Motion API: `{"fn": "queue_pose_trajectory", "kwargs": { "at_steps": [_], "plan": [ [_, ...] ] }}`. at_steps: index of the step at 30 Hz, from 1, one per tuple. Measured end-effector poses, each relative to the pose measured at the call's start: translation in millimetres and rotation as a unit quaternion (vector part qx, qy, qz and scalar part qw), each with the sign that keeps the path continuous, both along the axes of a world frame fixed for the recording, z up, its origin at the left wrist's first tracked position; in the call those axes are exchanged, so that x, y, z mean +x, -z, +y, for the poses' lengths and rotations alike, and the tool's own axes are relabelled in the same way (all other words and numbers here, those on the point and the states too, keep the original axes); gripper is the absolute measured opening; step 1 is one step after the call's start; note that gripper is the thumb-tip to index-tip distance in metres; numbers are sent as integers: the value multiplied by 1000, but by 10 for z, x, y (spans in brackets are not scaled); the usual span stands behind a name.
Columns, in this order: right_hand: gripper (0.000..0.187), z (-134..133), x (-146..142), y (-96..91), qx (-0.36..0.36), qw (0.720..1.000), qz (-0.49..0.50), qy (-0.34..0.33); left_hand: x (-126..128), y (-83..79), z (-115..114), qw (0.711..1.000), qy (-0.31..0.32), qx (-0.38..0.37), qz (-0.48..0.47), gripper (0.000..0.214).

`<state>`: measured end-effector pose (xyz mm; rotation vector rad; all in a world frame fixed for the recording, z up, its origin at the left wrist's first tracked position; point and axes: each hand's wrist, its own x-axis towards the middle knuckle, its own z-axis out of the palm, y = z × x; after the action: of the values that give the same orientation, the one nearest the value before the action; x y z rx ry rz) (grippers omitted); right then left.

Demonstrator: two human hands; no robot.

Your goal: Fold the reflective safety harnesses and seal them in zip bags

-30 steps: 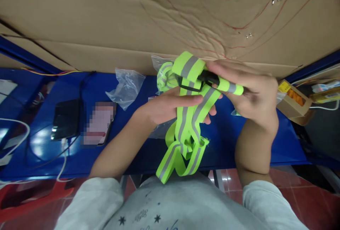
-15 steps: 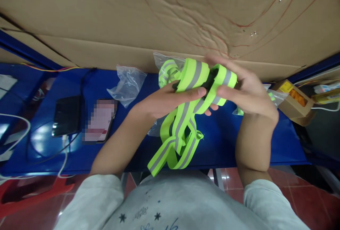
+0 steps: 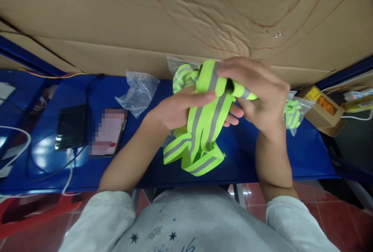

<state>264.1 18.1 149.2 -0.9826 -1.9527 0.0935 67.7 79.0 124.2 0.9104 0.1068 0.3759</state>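
A neon-yellow reflective strap with grey stripes (image 3: 204, 127) is bunched between both hands above the blue table (image 3: 145, 155). My left hand (image 3: 180, 110) grips its folded bundle from below, thumb on top. My right hand (image 3: 259, 92) is curled over the strap's upper end, pinching it. The loose loops hang down onto the table's front part. Behind the hands lies a clear bag holding another yellow strap (image 3: 182, 75). A further bagged strap (image 3: 293, 112) shows to the right of my right hand.
An empty clear plastic bag (image 3: 138, 92) lies left of the hands. Two phones (image 3: 72, 127) and cables rest on the table's left. A large cardboard sheet (image 3: 145, 19) stands along the back. A small cardboard box (image 3: 320, 112) sits at the right.
The hands have drawn the strap together; the hanging loops rose and folded onto the table. My right hand closed over the upper end, covering the black buckle seen earlier.
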Motion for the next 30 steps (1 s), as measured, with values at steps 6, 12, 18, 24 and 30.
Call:
{"fn": "queue_pose_trajectory", "kwargs": {
  "at_steps": [6,12,18,24,30],
  "plan": [
    [66,-6,9,-12,-93,986,-117,-69,-74,13,78,996,-76,3,51,43],
    [72,104,225,28,-159,953,174,-188,-105,7,44,992,-91,57,65,32],
    [31,102,-2,175,-234,950,203,-45,-58,54,20,989,-130,51,44,25],
    [26,-31,-106,52,-149,967,205,4,-23,123,70,967,-204,136,63,34],
    [42,46,-122,110,-24,998,49,-39,-34,59,67,974,-222,38,-33,39]
  ]
}}
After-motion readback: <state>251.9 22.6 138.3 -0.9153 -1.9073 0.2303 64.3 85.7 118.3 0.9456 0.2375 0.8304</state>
